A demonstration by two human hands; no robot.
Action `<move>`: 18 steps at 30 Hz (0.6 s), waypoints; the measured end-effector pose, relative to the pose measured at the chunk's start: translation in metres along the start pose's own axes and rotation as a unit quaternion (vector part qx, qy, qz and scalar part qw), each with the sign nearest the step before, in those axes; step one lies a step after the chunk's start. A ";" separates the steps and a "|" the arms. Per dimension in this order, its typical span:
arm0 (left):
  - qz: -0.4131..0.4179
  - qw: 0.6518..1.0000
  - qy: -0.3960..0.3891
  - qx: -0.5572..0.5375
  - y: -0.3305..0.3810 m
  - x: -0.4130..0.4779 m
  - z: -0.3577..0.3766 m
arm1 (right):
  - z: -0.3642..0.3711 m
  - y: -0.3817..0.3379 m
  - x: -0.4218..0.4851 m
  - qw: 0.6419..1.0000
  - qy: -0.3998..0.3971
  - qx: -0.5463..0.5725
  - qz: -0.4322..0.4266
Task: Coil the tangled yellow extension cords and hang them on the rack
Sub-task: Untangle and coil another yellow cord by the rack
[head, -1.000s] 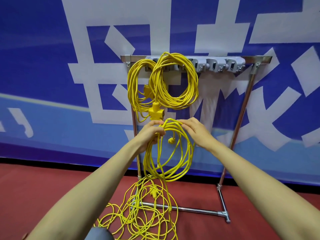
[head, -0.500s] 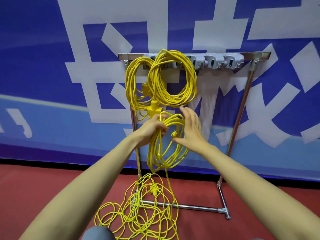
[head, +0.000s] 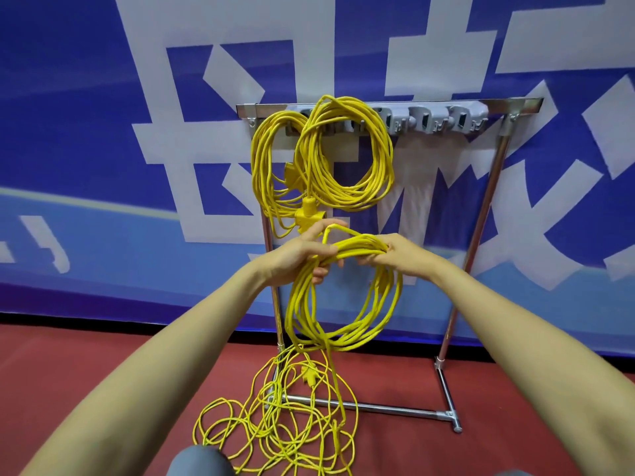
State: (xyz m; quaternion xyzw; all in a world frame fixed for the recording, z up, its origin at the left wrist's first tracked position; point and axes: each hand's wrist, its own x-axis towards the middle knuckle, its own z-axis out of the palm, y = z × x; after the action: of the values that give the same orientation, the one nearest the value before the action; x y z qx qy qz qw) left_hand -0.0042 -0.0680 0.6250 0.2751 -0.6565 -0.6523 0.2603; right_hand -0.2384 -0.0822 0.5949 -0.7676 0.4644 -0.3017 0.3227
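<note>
A half-wound coil of yellow extension cord (head: 347, 310) hangs in front of me, its top bundle stretched between both hands. My left hand (head: 299, 255) grips the bundle's left end, with one strand looped up over its fingers. My right hand (head: 395, 255) grips the right end, fingers curled round the strands. From the coil a loose tail drops to a tangled yellow pile (head: 285, 427) on the floor. Two finished yellow coils (head: 343, 156) hang on the left hooks of the metal rack (head: 494, 176), a yellow socket block (head: 307, 218) dangling below them.
Three grey hooks (head: 429, 118) on the right of the rack's top bar hold nothing. The rack's foot bar (head: 378, 408) lies on the red floor, partly under the tangle. A blue and white banner covers the wall behind. My knee (head: 199, 462) shows at the bottom edge.
My right hand went from flat against the coil to gripping its top bundle. The coil now hangs wider between the hands, and a strand has been looped over my left fingers.
</note>
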 end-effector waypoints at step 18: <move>-0.010 0.997 0.076 -0.016 -0.009 0.019 0.009 | 0.015 -0.011 -0.011 0.978 0.077 -0.171 -0.095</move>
State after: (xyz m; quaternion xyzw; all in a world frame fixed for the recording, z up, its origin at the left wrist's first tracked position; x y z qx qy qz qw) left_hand -0.0239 -0.0744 0.6153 0.3263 -0.6216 -0.6426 0.3069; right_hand -0.2252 -0.0653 0.5924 -0.8263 0.4578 -0.3051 0.1203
